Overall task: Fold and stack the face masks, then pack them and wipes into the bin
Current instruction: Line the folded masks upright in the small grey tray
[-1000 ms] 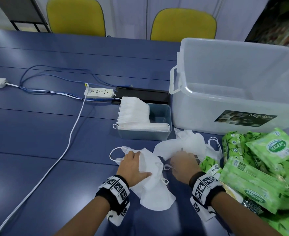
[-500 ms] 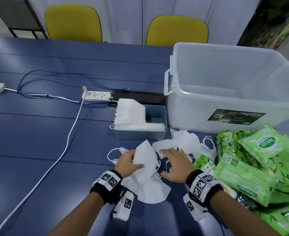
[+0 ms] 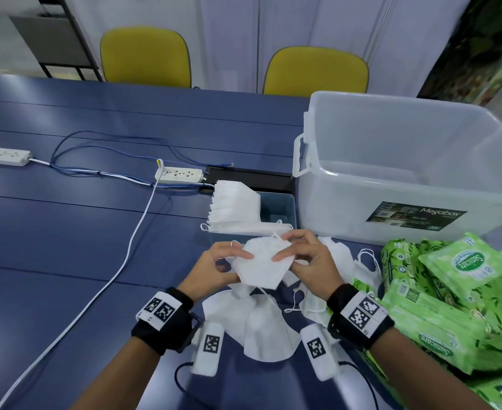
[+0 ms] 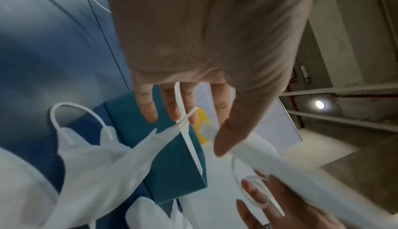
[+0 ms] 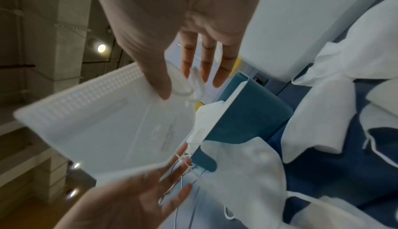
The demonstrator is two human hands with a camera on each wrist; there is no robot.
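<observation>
Two hands: both on one mask (image 3: pixel 258 266), lifted clear of the table (image 3: pixel 66 232), just short of the tray (image 3: pixel 276 202).
Left hand (image 3: pixel 214 270): thumb on top of the mask's left edge, fingers beneath; an ear loop (image 4: pixel 183 113) draped across the fingers.
Right hand (image 3: pixel 306 261): thumb pinching the right edge against the fingers, second loop near the fingertips.
Change: a second ago, hands low among the loose masks (image 3: pixel 261 329), left pressing one flat; half a second ago, mask coming up in the left alone; now raised, flattened, held from both sides.
Meaning: likely fold done or nearly so; next probably onto the stack.
Stack (image 3: pixel 235 208): folded masks standing in the tray's left part, right part still vacant.
Loose masks: several unfolded below and right of the hands.
Wipes (image 3: pixel 456 291): green packs heaped at right, untouched.
Bin (image 3: pixel 406 184): nothing visible inside; packing not begun.
</observation>
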